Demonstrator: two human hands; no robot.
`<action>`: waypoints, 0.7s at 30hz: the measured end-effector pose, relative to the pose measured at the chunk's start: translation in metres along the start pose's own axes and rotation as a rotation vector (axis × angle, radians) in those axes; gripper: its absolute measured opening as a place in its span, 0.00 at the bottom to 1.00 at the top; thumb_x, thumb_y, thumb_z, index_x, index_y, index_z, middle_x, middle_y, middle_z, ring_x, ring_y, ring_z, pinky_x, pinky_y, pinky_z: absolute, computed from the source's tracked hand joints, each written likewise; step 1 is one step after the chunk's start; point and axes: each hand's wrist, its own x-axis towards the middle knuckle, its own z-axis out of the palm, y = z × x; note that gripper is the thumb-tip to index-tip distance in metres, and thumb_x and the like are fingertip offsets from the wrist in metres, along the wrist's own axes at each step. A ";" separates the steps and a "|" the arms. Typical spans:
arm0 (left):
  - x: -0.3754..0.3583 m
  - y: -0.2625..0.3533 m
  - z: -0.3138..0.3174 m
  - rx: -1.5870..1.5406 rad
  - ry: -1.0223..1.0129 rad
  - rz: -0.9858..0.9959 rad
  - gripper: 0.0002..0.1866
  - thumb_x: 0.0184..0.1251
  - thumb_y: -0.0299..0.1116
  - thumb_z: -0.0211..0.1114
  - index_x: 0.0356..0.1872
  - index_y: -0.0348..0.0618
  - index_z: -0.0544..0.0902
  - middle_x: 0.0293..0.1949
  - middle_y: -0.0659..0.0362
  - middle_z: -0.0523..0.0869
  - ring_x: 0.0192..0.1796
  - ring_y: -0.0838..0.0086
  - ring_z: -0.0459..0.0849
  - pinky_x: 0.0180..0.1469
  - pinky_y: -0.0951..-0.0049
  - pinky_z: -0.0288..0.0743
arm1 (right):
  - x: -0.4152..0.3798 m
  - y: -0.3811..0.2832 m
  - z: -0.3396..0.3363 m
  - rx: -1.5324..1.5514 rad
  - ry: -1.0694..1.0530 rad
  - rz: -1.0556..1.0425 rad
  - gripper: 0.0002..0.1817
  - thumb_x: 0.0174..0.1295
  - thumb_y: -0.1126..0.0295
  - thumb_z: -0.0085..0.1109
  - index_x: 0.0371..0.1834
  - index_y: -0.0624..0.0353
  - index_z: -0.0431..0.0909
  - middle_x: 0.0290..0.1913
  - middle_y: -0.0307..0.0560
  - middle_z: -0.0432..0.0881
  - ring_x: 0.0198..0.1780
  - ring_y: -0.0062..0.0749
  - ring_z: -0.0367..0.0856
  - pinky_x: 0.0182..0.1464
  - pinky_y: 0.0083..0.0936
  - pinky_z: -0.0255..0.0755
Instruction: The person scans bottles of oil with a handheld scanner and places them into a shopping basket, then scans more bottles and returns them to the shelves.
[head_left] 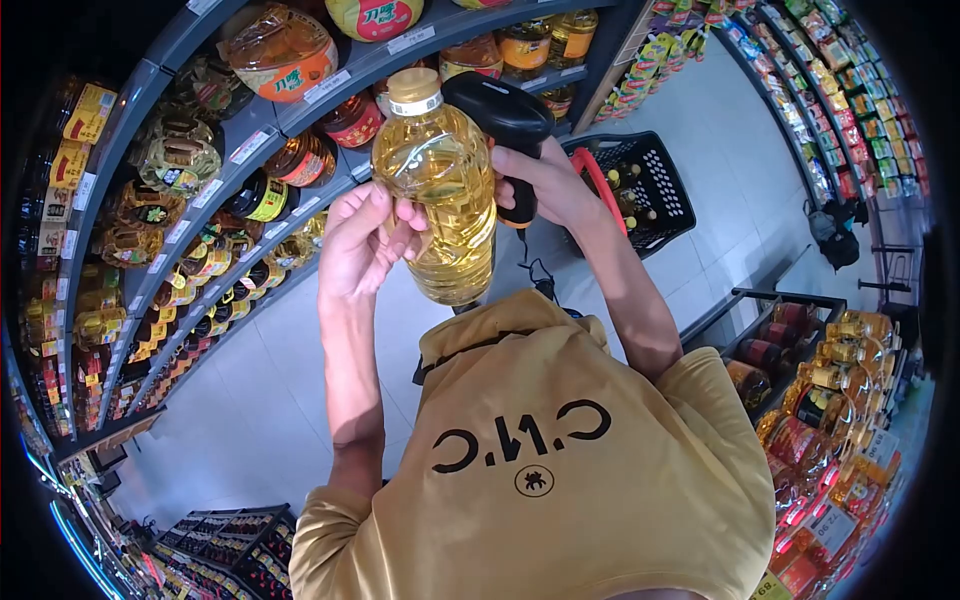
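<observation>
A clear bottle of yellow cooking oil with a cream cap stands upright in front of my chest. My left hand is closed on its left side, thumb and fingers bent against the plastic. On the right, my right hand is wrapped round the grip of a black handheld barcode scanner. The scanner's head is beside the bottle's neck, and my right thumb is close to the bottle's side. Part of my right fingers is hidden behind the bottle and scanner. A dark cable hangs below the scanner.
Curved grey shelves with oil bottles and price tags run along the left and top. A black shopping basket with a red handle holds several bottles on the floor. More bottles fill a display at the lower right.
</observation>
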 end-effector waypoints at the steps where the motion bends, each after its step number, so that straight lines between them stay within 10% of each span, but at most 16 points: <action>1: 0.000 0.000 0.000 -0.027 -0.008 0.012 0.17 0.78 0.38 0.58 0.36 0.31 0.81 0.34 0.41 0.87 0.19 0.76 0.76 0.27 0.73 0.76 | 0.001 -0.003 0.004 -0.007 0.029 -0.010 0.17 0.68 0.66 0.65 0.53 0.61 0.73 0.32 0.38 0.76 0.26 0.18 0.74 0.27 0.18 0.71; 21: -0.015 0.019 0.006 0.122 -0.141 0.096 0.22 0.73 0.44 0.65 0.34 0.28 0.80 0.29 0.42 0.85 0.19 0.65 0.82 0.26 0.68 0.82 | 0.009 -0.014 0.014 -0.001 -0.144 -0.073 0.19 0.58 0.69 0.72 0.49 0.62 0.76 0.28 0.37 0.78 0.21 0.15 0.73 0.24 0.17 0.69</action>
